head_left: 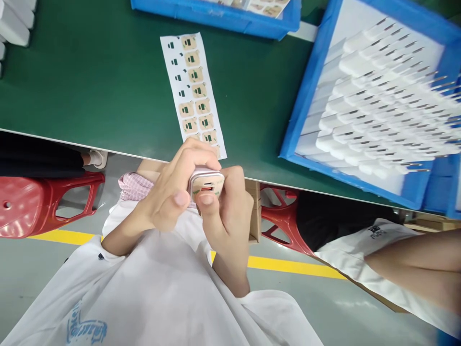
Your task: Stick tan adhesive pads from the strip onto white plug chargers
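Between my two hands, just off the table's front edge, is a small white charger-like housing (192,184) with its end face turned up. A tan sticker (216,180) with slot cut-outs covers that face. My left hand (169,187) is closed around the housing's left side, its thumb near the sticker's edge. My right hand (226,211) grips the other side, its thumb pressing on the sticker's lower part. Beyond them a white sheet of tan stickers (201,98) lies on the green table; several places in its left column are bare backing.
At right stands a blue bin (302,115) holding rows of white housings with metal prongs (382,101). Another blue bin (216,18) with sticker sheets is at the back. White parts (16,21) lie far left. A co-worker's arm (418,259) and red stools (25,206) flank me.
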Demonstrator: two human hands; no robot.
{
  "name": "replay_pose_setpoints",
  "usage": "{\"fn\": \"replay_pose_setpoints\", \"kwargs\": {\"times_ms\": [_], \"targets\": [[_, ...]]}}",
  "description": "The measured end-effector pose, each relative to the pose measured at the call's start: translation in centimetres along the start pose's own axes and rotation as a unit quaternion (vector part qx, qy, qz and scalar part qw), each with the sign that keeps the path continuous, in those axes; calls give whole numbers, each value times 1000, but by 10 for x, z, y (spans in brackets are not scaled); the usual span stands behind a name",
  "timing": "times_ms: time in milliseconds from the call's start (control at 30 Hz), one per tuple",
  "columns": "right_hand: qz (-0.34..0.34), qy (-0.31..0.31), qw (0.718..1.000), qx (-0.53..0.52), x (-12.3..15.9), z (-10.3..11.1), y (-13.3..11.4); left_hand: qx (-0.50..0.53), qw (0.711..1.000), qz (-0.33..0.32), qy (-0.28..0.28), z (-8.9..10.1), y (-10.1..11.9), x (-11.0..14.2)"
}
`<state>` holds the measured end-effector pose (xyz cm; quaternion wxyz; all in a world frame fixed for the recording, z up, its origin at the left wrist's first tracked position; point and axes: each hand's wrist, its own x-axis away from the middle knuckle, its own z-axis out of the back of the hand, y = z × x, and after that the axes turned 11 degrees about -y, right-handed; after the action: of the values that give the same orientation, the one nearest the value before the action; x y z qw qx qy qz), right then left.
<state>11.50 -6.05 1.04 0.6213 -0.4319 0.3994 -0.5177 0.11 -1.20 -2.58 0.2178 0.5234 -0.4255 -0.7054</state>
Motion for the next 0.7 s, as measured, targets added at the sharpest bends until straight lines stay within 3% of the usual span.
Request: {"fn": "replay_pose_setpoints", "kwargs": {"times_ms": [367, 500, 700], "targets": [[55, 17, 997, -51, -2, 17, 16, -70, 997, -36, -5, -11, -5, -1], [17, 28, 999, -1, -2, 19, 8, -118, 988, -96, 7, -18, -8, -4], [20, 52, 998, -22, -2, 12, 8, -137, 985, -93, 40, -20, -13, -2]]}}
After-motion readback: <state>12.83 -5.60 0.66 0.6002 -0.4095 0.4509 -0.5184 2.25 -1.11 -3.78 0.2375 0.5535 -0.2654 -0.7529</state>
